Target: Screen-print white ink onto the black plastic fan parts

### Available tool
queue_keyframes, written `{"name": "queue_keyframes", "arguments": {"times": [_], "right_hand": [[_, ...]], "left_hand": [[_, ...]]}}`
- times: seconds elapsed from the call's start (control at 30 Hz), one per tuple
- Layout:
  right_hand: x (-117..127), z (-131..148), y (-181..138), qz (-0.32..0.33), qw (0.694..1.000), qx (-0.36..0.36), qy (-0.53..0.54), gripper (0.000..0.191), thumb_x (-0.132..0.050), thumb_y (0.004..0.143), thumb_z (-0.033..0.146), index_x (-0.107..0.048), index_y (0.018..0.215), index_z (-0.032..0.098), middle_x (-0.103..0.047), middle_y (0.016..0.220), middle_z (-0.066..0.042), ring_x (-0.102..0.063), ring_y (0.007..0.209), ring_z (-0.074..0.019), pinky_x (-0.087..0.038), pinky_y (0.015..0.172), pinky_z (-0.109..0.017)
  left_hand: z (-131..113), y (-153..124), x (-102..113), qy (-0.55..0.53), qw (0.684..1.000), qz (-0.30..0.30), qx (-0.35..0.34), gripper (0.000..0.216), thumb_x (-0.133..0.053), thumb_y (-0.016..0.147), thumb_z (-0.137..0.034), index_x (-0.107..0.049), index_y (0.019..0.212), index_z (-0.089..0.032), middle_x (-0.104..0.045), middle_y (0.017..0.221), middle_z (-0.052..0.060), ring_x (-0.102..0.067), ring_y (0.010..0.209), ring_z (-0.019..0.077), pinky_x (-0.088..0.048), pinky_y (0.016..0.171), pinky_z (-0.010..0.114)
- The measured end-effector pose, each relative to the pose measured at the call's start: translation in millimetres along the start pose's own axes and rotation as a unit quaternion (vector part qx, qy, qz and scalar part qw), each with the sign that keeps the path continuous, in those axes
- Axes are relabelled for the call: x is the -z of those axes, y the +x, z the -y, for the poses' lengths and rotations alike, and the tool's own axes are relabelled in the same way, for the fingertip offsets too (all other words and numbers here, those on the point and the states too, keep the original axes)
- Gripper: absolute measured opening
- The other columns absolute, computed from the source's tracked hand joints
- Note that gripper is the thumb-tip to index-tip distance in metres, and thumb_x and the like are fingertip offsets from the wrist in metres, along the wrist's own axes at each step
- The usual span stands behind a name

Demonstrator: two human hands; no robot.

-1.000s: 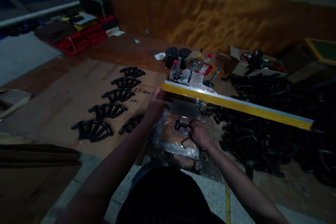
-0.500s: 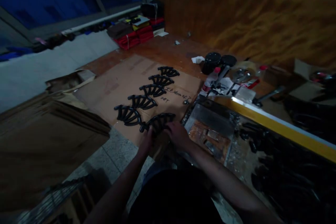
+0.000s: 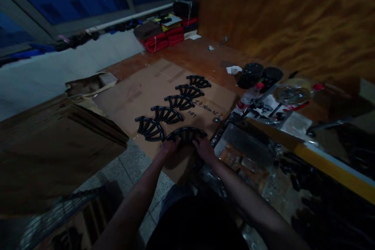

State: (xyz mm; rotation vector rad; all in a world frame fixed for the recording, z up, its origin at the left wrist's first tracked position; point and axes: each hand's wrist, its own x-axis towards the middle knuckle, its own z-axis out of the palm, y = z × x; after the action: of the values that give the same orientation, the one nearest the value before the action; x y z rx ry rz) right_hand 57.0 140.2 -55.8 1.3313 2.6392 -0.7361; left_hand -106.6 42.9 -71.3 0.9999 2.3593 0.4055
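Note:
At the near edge of a cardboard sheet (image 3: 152, 73), my left hand (image 3: 170, 147) and my right hand (image 3: 203, 147) are closed on opposite ends of a fan-shaped row of black curved tubes (image 3: 186, 134). The tubes look glossy and lie side by side. My fingertips are partly hidden in the dim light. Just left of my left hand rests a similar black fan-shaped row (image 3: 150, 128). Several more such rows run diagonally away across the cardboard, the farthest one (image 3: 198, 81) near the handwriting.
Stacked cardboard (image 3: 58, 144) stands at the left. Red folded cloth (image 3: 168, 39) lies at the back. Black round containers (image 3: 251, 74), a plastic bottle (image 3: 247, 97) and clear tape (image 3: 294, 91) crowd the right. A yellow-edged bar (image 3: 322, 160) borders a dark pile of black parts (image 3: 336, 207).
The black row between my hands has shifted slightly right and now lies more level. A small piece that stuck out by my left hand no longer shows apart. The camera view has turned left.

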Motion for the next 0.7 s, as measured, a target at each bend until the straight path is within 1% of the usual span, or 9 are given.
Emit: {"name": "queue_keyframes", "arguments": {"times": [0.03,0.1,0.17,0.23,0.3,0.4,0.5,0.57,0.7], "right_hand": [[0.5,-0.8,0.5,0.002,1.0,0.0,0.001,0.04,-0.041,0.102,0.04,-0.066,0.115,0.012,-0.069,0.113,-0.017,-0.062,0.109,-0.0239,-0.043,0.095,-0.033],[1.3,-1.8,1.3,0.004,1.0,-0.001,0.004,0.04,-0.04,0.102,0.039,-0.067,0.114,0.012,-0.07,0.111,-0.017,-0.063,0.109,-0.0239,-0.044,0.094,-0.034],[1.6,-2.1,1.2,0.008,1.0,-0.001,0.006,0.041,-0.04,0.102,0.039,-0.067,0.115,0.012,-0.07,0.112,-0.017,-0.062,0.11,-0.0246,-0.043,0.095,-0.034],[1.7,-2.0,0.5,0.015,1.0,0.002,0.007,0.042,-0.039,0.102,0.039,-0.066,0.117,0.011,-0.069,0.114,-0.018,-0.062,0.111,-0.0256,-0.043,0.096,-0.035],[1.2,-1.7,-0.5,0.019,1.0,0.002,0.006,0.043,-0.038,0.102,0.04,-0.065,0.121,0.011,-0.068,0.116,-0.018,-0.062,0.112,-0.0264,-0.044,0.096,-0.035],[-1.7,-1.7,-0.9,0.015,1.0,-0.006,0.007,0.045,-0.039,0.102,0.041,-0.062,0.127,0.011,-0.067,0.12,-0.018,-0.06,0.115,-0.027,-0.044,0.097,-0.035],[-5.0,-4.0,-1.1,0.011,1.0,-0.008,0.025,0.044,-0.041,0.101,0.04,-0.063,0.125,0.011,-0.066,0.121,-0.019,-0.06,0.117,-0.0273,-0.044,0.099,-0.036],[-5.1,-7.0,-2.3,-0.01,0.998,0.003,0.061,0.04,-0.043,0.1,0.036,-0.062,0.126,0.012,-0.066,0.123,-0.018,-0.059,0.118,-0.0266,-0.043,0.101,-0.037],[2.3,-11.0,-4.2,-0.078,0.987,0.013,0.141,0.036,-0.039,0.1,0.028,-0.057,0.129,0.016,-0.065,0.125,-0.013,-0.062,0.114,-0.0227,-0.047,0.097,-0.035]], "left_hand": [[-3.2,-5.3,0.9,0.018,1.0,-0.005,0.012,0.05,-0.047,0.091,-0.05,-0.071,0.105,-0.008,-0.071,0.095,0.026,-0.066,0.101,0.0406,-0.047,0.089,0.053],[-11.8,-20.9,-4.1,0.047,0.999,-0.025,0.01,0.049,-0.046,0.093,-0.047,-0.066,0.118,-0.01,-0.068,0.113,0.026,-0.062,0.111,0.039,-0.045,0.095,0.053],[-21.8,-36.2,-16.8,0.068,0.996,-0.048,-0.042,0.048,-0.045,0.095,-0.041,-0.057,0.134,-0.016,-0.057,0.138,0.02,-0.052,0.127,0.0346,-0.04,0.104,0.05],[-30.9,-44.0,-32.5,0.087,0.99,-0.054,-0.098,0.05,-0.048,0.094,-0.035,-0.051,0.142,-0.022,-0.044,0.153,0.013,-0.04,0.139,0.0333,-0.034,0.111,0.049],[-37.8,-42.6,-46.0,0.101,0.986,-0.053,-0.119,0.054,-0.051,0.094,-0.032,-0.047,0.146,-0.022,-0.038,0.158,0.012,-0.032,0.143,0.0368,-0.03,0.113,0.054],[-44.6,-32.9,-55.6,0.103,0.988,-0.06,-0.1,0.055,-0.05,0.094,-0.032,-0.045,0.148,-0.022,-0.037,0.158,0.013,-0.031,0.143,0.0413,-0.027,0.112,0.061],[-49.6,-29.0,-52.7,0.097,0.99,-0.058,-0.086,0.053,-0.05,0.094,-0.034,-0.049,0.146,-0.023,-0.039,0.157,0.013,-0.034,0.14,0.0429,-0.027,0.112,0.063],[-52.0,-30.3,-45.6,0.095,0.99,-0.06,-0.085,0.052,-0.051,0.094,-0.036,-0.051,0.145,-0.024,-0.042,0.155,0.013,-0.035,0.14,0.0435,-0.027,0.112,0.063],[-54.3,-21.5,-21.4,0.127,0.979,-0.12,-0.106,0.052,-0.054,0.093,-0.039,-0.053,0.143,-0.025,-0.043,0.154,0.012,-0.034,0.141,0.0423,-0.023,0.114,0.063]]}}
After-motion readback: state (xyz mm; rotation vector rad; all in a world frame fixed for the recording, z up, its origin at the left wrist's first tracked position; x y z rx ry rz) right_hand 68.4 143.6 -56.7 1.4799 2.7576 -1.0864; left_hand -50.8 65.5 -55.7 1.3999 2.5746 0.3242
